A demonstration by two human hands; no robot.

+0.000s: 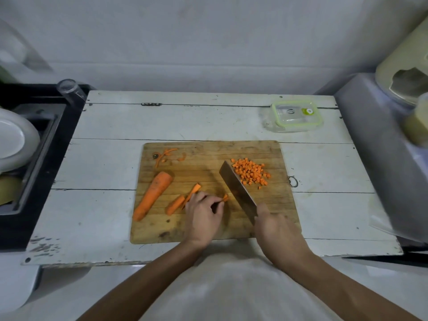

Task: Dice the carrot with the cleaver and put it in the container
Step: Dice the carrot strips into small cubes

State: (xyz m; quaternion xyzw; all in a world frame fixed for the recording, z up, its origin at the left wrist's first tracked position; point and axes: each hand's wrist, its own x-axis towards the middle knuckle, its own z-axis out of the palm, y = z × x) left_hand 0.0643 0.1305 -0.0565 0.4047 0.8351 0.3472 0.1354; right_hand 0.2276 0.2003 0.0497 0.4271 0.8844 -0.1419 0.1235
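On the cutting board (208, 230), the left hand (203, 216) is pinching carrot sticks (225, 198), their ends pointing right toward the cleaver (236, 188), which the right hand (275, 230) is gripping just beside them, blade crossing their long axis.

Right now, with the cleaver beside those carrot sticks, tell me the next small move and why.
Probably bring the cleaver down across the stick ends poking from the left hand. The right hand holds the blade just right of the carrot sticks, a diced pile lies beyond, and the container is still lidded, without carrot.
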